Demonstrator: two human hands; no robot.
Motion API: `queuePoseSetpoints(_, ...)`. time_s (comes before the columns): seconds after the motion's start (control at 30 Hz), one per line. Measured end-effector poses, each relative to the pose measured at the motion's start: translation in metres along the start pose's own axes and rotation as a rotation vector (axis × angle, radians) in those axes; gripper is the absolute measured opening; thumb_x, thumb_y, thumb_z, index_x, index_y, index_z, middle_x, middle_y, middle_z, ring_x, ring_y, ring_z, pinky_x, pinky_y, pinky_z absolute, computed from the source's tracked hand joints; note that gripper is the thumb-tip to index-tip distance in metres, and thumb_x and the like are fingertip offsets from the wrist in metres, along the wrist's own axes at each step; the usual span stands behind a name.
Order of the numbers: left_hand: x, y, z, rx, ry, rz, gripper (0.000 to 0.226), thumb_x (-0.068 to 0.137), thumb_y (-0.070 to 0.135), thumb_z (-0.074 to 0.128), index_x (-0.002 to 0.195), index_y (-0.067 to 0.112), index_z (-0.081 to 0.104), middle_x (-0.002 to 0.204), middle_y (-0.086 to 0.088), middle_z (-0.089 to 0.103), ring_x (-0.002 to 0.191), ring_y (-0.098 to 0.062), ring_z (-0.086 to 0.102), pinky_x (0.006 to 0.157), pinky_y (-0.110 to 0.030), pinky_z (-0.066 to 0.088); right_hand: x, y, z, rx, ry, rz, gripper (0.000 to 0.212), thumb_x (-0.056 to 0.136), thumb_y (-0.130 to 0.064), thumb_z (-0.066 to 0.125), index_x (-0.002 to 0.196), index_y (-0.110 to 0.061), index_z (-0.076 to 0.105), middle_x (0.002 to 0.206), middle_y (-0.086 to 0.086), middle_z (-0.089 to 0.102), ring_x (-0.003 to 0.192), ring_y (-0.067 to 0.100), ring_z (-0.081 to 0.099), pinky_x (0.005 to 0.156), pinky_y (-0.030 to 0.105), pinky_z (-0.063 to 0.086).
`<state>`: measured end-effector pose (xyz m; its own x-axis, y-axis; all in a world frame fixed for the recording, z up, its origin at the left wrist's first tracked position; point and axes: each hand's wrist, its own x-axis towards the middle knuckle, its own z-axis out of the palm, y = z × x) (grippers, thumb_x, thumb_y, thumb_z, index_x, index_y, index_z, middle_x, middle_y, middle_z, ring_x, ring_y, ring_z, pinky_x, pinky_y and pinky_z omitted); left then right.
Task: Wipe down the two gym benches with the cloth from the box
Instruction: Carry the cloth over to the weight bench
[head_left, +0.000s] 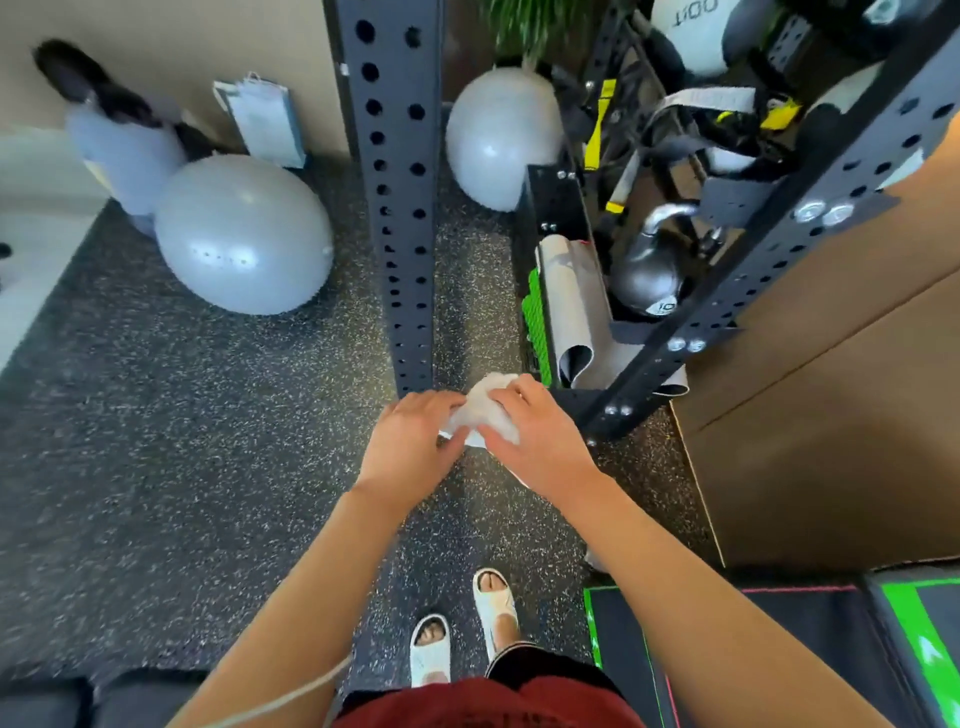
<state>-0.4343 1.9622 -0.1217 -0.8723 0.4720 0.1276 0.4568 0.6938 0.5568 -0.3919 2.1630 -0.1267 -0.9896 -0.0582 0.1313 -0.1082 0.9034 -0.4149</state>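
Near the body, the left hand (410, 441) and right hand (535, 436) both pinch the white cloth (480, 410), bunching it over the floor (208, 467), probably folding it for wiping. Farther off stand the rack upright (395, 208) and grey exercise balls (244, 234); no bench is clearly identifiable.

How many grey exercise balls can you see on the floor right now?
2. One large grey ball sits left of the black rack upright; a second grey ball sits just right of it, near the storage rack. Others may be hidden behind the equipment.

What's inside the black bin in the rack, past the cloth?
In the black bin: a rolled grey mat, something green beside it, a kettlebell behind. The bin's bottom is hidden.
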Motion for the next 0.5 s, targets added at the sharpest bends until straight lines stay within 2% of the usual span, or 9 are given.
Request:
queuePoseSetpoints(0.07,-0.011,-0.018,-0.013,0.012,0.031,-0.082,0.044,0.094,0.032,0.073,0.134,0.017,0.063,0.12,-0.001,0.07,0.106,-0.029,0.064,0.093,-0.048,0.053,0.018,-0.014,0.01,0.029,-0.015,-0.06,0.041,0.094,-0.038,0.067,0.128,-0.016,0.059,0.123,-0.003,0.046,0.112,0.022,0.055,0.088,0.037,0.055)
queuePoseSetpoints(0.2,-0.038,-0.046,-0.033,0.048,0.108,-0.253,0.048,0.093,0.035,0.073,0.137,0.02,0.06,0.127,-0.001,0.067,0.111,-0.03,0.062,0.092,-0.05,0.053,0.053,-0.039,0.033,0.076,-0.06,-0.199,0.042,0.095,-0.034,0.067,0.129,-0.011,0.06,0.125,-0.005,0.042,0.118,0.022,0.052,0.094,0.038,0.052)
queuePoseSetpoints(0.4,-0.077,-0.06,-0.051,0.096,0.216,-0.547,0.052,0.094,0.043,0.07,0.14,0.021,0.06,0.135,0.0,0.062,0.122,-0.029,0.057,0.104,-0.049,0.048,0.093,-0.076,0.058,0.116,-0.142,-0.418,0.038,0.092,-0.028,0.073,0.124,-0.008,0.064,0.125,0.003,0.053,0.112,0.027,0.058,0.09,0.042,0.054)
queuePoseSetpoints(0.5,-0.096,-0.06,-0.052,0.119,0.274,-0.671,0.052,0.094,0.045,0.069,0.141,0.023,0.058,0.137,0.002,0.061,0.125,-0.026,0.056,0.106,-0.049,0.048,0.105,-0.089,0.069,0.12,-0.182,-0.511,0.039,0.091,-0.029,0.075,0.124,-0.01,0.066,0.122,0.007,0.057,0.107,0.03,0.06,0.089,0.041,0.048)
